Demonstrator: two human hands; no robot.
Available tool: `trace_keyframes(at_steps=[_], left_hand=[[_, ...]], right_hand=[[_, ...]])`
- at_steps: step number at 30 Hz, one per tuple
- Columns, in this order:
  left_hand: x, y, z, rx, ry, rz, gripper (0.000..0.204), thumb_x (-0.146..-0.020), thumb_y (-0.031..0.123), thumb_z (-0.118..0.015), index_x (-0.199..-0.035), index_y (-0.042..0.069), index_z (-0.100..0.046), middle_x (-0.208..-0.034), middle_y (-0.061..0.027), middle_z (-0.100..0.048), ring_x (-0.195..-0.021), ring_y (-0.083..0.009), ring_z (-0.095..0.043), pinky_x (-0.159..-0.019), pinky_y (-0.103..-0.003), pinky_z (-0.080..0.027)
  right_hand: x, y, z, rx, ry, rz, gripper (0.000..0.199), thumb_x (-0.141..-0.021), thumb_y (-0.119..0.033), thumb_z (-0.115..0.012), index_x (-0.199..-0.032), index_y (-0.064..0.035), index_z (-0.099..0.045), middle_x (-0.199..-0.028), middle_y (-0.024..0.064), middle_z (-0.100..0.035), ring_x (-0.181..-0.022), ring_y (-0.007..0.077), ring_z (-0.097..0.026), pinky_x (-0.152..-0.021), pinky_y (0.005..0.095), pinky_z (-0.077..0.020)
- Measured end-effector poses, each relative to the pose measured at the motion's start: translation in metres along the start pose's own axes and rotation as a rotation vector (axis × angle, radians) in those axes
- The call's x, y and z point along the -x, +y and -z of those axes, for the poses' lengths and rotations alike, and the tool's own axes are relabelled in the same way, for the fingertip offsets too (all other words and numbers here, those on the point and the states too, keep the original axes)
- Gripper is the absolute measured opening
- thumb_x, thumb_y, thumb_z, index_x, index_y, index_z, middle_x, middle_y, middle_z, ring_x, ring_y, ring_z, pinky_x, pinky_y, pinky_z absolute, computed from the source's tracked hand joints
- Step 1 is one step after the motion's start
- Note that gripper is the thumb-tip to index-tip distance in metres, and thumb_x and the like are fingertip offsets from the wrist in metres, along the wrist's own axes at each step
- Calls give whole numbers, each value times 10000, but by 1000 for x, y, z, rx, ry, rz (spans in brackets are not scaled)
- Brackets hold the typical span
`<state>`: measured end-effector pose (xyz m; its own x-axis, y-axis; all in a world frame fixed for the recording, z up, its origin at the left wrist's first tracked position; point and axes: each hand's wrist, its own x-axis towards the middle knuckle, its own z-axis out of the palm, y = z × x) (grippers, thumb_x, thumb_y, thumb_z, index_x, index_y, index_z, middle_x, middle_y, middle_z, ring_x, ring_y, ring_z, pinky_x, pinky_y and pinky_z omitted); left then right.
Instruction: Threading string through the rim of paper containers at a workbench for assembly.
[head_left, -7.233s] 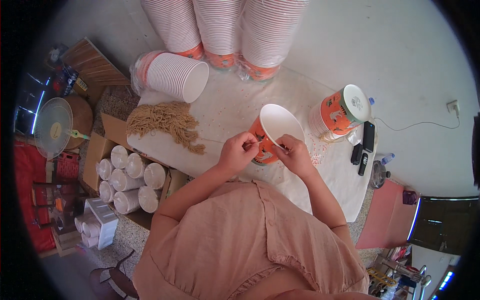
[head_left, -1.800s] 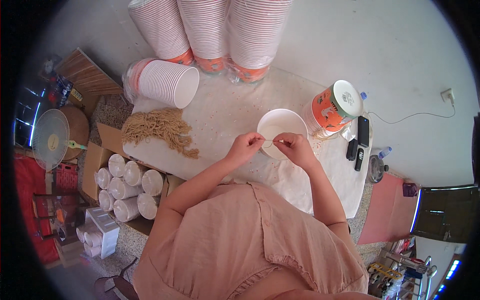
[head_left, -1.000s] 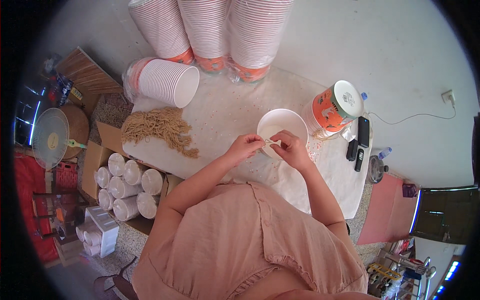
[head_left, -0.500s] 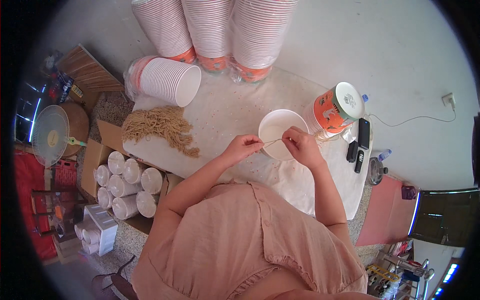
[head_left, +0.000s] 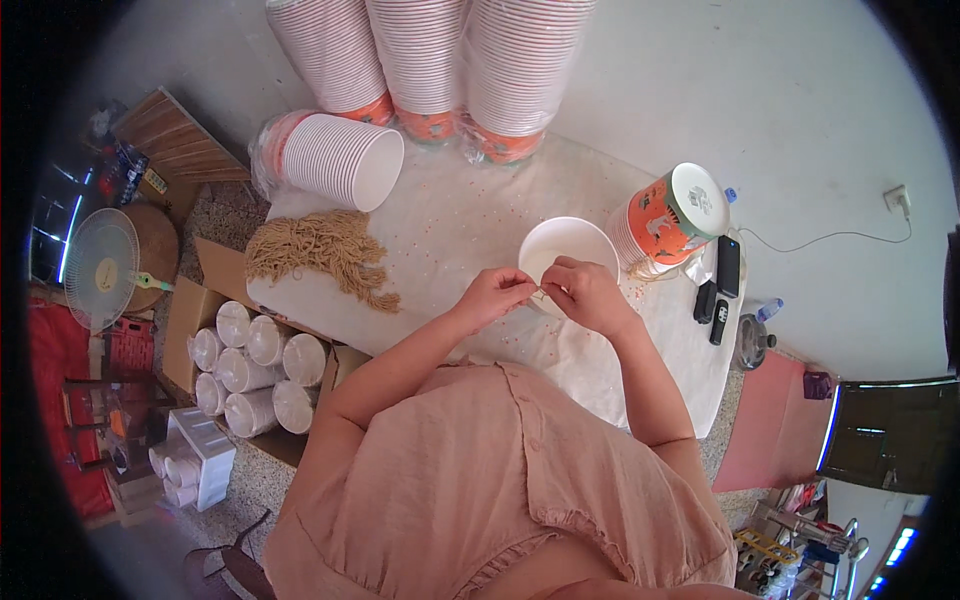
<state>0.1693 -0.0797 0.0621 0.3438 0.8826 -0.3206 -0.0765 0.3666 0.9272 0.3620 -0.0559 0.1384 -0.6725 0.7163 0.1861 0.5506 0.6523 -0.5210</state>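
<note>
My left hand [head_left: 500,297] and my right hand [head_left: 590,296] meet fingertip to fingertip at the near rim of an upright white paper bucket [head_left: 568,236]. Both pinch a short piece of thin tan cord [head_left: 541,293], mostly hidden by the fingers. To the left lies a loose bundle of similar tan cords [head_left: 315,255]. Right of the bucket leans an upturned stack of paper buckets [head_left: 655,222] with orange and green printing, and some cord lies at its foot.
Tall wrapped bucket stacks [head_left: 420,60] stand along the back, with another stack [head_left: 340,160] lying on its side. Black devices [head_left: 728,267] sit at the right edge of the covered table [head_left: 450,220]. A carton [head_left: 215,250] of wrapped white rolls or stacks stands at left.
My hands have come closer together, the right one moving slightly left and down. The cord, stretched between them before, now shows only a little at the fingertips.
</note>
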Motion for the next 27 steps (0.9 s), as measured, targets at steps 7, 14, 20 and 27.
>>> trace_keyframes(at_steps=[7,14,20,27], left_hand=[[1,-6,2,-8,-33,-7,151,-881,186,-618,-940,53,-657,-689,40,-543,-580,-38,-456,-490,-201,-340],[0,-9,4,170,-73,69,139,-872,189,-631,-925,64,-659,-703,47,-541,-574,-31,-438,-485,-194,-327],[-1,-12,-1,-89,4,-35,189,-848,185,-674,-959,34,-649,-810,27,-620,-646,-43,-496,-556,-209,-401],[-5,-24,1,-194,48,-184,107,-825,150,-661,-853,50,-635,-669,63,-529,-575,-25,-445,-496,-210,-376]], right_hand=[[1,3,-10,-34,18,-27,75,-782,-135,-631,-773,-62,-614,-756,92,-588,-659,306,-607,-576,409,-467],[4,7,-17,-93,27,-85,69,-790,-131,-619,-779,-64,-618,-773,90,-598,-665,300,-610,-579,400,-469],[4,8,-18,-163,22,-118,68,-789,-122,-616,-793,-55,-624,-789,92,-615,-677,303,-612,-588,393,-472],[7,17,-29,-317,-43,-192,109,-835,-135,-600,-827,-28,-623,-801,130,-620,-697,297,-605,-632,376,-468]])
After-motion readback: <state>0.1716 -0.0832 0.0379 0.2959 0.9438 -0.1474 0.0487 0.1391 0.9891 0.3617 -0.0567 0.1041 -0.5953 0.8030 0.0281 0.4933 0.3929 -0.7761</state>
